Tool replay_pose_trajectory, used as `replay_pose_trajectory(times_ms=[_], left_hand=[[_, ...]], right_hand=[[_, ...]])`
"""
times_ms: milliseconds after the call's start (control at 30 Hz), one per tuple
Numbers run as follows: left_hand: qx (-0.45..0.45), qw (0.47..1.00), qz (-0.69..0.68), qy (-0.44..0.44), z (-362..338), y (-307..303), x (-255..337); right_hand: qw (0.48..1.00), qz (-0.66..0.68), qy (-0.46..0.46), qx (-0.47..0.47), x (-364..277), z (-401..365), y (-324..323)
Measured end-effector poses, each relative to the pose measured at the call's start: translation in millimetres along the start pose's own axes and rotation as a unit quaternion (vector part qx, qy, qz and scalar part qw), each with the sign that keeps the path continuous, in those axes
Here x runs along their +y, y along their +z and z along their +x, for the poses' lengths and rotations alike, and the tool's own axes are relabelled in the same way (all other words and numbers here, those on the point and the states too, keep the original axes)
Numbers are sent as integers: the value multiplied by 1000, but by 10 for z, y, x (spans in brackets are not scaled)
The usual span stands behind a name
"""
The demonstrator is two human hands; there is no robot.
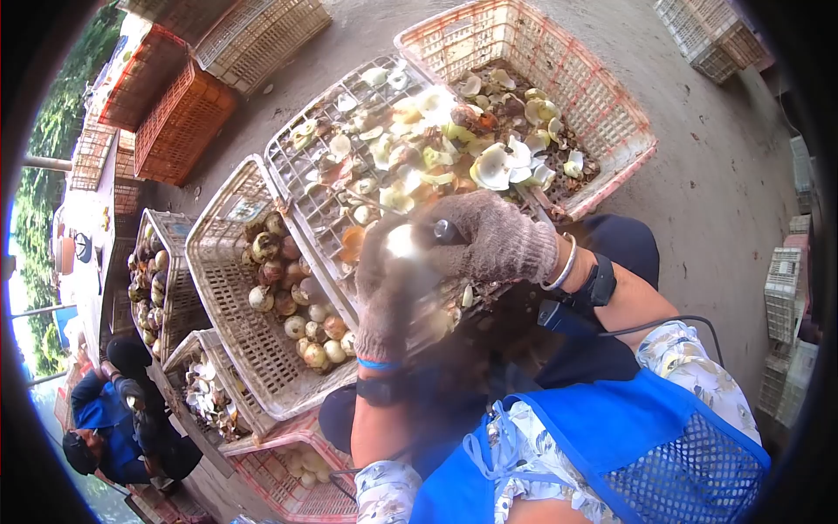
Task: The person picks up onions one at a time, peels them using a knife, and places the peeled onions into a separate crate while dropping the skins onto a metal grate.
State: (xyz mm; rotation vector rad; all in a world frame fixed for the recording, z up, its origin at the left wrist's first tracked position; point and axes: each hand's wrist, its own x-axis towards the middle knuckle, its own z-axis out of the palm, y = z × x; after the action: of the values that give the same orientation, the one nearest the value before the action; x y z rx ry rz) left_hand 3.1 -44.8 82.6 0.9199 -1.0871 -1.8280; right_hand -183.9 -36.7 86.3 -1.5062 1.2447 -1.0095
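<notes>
Judged partway: left crate (229, 349) stocked with unpeeled onions (286, 303), rack (311, 247) strewn with skins (491, 168), pale onions (307, 463) gathered in near crate (264, 478), one pale onion (403, 242) gripped over rack by left hand (381, 301), dark-ended tool (446, 231) clasped by right hand (499, 237).

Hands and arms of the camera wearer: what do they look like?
The right hand and left hand wear brownish, fuzzy gloves. The right wrist has a pale bangle and black watch-like band; the left, a blue band and black strap. The sleeves are white with a floral print.
</notes>
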Motion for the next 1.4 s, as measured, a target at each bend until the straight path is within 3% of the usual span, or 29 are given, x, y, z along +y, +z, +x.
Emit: replay_pose_trajectory(times_ms=[167,233,300,333,367,500,567,600,633,667,700,733,767,867,900,933,967,1033,1167,1267,1400], left_hand=[[19,994,99,-47,-43,94,62],[-42,968,236,80,-36,59,-20],[-28,978,201,54,-39,68,-51],[-19,992,126,20,-41,57,-52],[-11,999,52,-9,-24,54,-57],[18,997,-75,11,0,-119,-159],[36,964,-265,1,37,-176,-216],[88,988,-129,21,47,-357,-313],[88,987,-129,26,65,-369,-278],[91,977,-193,11,67,-369,-235],[95,962,-257,-5,56,-356,-193],[111,969,-221,1,28,-280,-127],[112,969,-222,2,23,-283,-133],[110,979,-171,-2,6,-375,-272],[112,987,98,63,30,-541,-482],[105,919,359,125,62,-551,-509],[104,919,359,124,50,-536,-537],[111,992,15,50,54,-295,-348],[95,994,-9,55,25,-423,-560],[88,996,-5,4,16,-345,-404],[45,991,-122,-23,27,-354,-373]], right_hand=[[992,-125,-25,-10,4,-33,33],[994,-104,-36,26,132,-32,96],[993,-110,-28,44,253,8,91],[999,-32,32,25,317,17,114],[999,-35,31,23,397,51,119],[983,-142,44,109,343,130,94],[934,-328,-30,139,605,174,-23],[903,-366,-93,204,491,240,-82],[903,-366,-98,204,288,243,-85],[974,-138,6,177,58,193,-34],[980,98,111,136,-50,165,3],[994,-57,50,79,114,167,44],[994,-57,50,78,113,143,74],[992,113,32,47,-58,21,287],[992,114,34,49,-61,16,260],[997,50,47,29,-60,30,223],[998,-14,59,7,-59,36,197],[999,-21,42,2,-26,26,169],[997,-6,65,28,205,15,206],[995,-16,89,32,83,13,163],[997,-16,74,26,38,20,115]])
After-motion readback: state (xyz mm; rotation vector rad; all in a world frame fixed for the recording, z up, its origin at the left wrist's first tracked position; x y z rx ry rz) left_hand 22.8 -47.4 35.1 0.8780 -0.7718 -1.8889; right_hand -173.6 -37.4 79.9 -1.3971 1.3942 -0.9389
